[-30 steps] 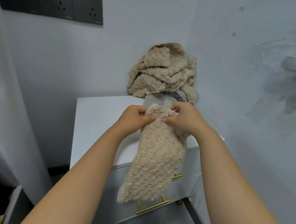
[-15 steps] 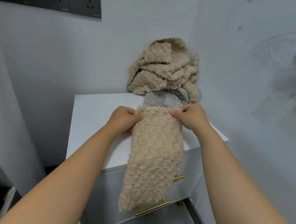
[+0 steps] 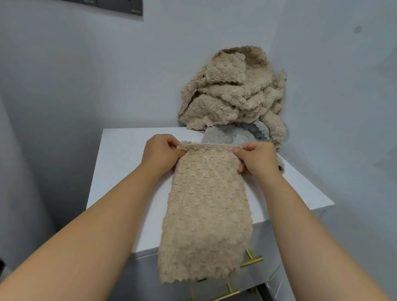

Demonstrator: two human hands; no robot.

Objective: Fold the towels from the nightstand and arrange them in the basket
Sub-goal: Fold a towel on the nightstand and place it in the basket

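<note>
Towel (image 3: 206, 212): top corners pinched by left hand (image 3: 162, 153) and right hand (image 3: 256, 160) fingers (image 3: 241, 151).

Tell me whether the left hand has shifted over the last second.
Yes. The left hand moved leftward, farther from the grey towel, spreading the beige towel wider.

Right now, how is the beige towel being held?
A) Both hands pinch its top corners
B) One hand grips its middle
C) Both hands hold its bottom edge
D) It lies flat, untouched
A: the left hand and right hand each pinch a top corner of the beige towel, which hangs over the nightstand front.
</note>
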